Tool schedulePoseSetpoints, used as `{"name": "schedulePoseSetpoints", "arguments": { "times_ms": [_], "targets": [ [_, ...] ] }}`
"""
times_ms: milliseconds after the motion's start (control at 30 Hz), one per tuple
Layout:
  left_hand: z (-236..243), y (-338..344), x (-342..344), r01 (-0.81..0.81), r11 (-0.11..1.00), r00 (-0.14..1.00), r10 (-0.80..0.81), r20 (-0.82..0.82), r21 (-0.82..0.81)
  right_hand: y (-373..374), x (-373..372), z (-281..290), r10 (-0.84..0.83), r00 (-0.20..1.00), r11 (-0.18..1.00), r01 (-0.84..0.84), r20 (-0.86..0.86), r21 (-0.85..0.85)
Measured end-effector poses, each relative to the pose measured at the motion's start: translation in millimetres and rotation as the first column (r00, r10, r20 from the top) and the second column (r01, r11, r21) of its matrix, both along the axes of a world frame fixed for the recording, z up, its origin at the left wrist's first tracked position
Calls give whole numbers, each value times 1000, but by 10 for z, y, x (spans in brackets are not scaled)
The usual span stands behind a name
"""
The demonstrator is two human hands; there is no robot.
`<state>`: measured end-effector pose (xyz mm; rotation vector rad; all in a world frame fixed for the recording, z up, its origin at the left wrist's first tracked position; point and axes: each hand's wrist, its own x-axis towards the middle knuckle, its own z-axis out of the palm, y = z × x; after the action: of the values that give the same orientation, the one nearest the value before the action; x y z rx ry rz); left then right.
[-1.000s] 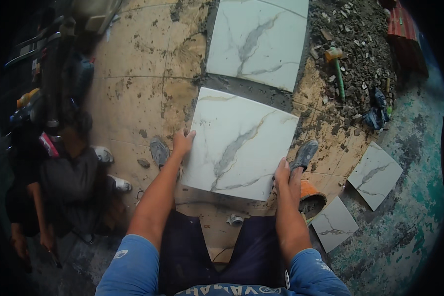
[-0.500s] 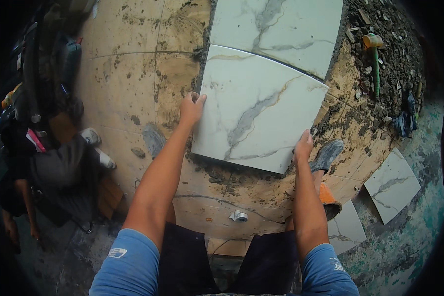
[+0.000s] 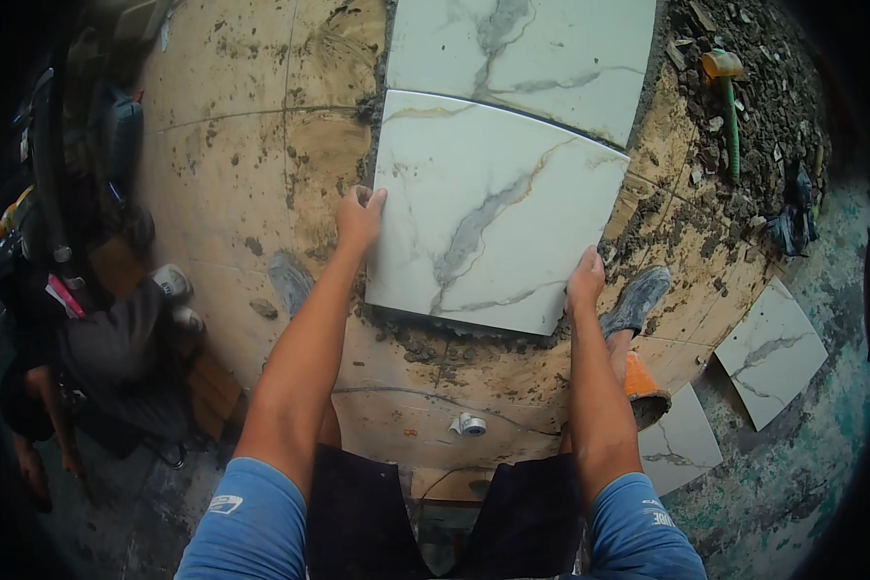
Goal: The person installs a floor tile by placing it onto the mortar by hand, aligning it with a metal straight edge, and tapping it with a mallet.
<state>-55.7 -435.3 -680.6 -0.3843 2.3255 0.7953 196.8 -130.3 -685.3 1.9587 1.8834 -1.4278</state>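
Note:
A white marble-patterned tile with grey and gold veins lies in front of me, its near edge raised a little above dark mortar. My left hand grips its left edge, thumb over the rim and fingers curled under. At the right edge, near the close corner, my right hand is closed on the tile, its fingers partly hidden. Just beyond, a matching tile lies flat, with a thin dark joint between the two.
A rubber mallet with a green handle lies on the mortar heap at far right. An orange bucket and loose tiles are at right. A cable crosses near my feet. Another person sits at left.
The view has shifted slightly, so the tiles appear further left. The held tile's right far corner now looks closer to the tile beyond. Both hands keep their grip.

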Motion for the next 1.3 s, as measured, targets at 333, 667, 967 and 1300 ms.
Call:
{"name": "schedulePoseSetpoints", "arguments": {
  "times_ms": [333, 667, 967, 1300],
  "targets": [
    [-37, 18, -4, 3, 1000, 1000, -3, 2, -17, 62, -84, 12, 99, 980, 993, -109, 173, 51],
    [-29, 7, -24, -6, 1000, 1000, 6, 15, 19, 1, -300, 186, 2, 961, 986, -47, 276, 157],
    [146, 33, 93, -152, 983, 988, 151, 25, 100, -211, -111, 312, -93, 984, 989, 75, 150, 124],
    [364, -81, 381, -227, 929, 974, 212, 81, 292, -36, 56, 975, 31, 999, 998, -32, 27, 50]
  ]
}}
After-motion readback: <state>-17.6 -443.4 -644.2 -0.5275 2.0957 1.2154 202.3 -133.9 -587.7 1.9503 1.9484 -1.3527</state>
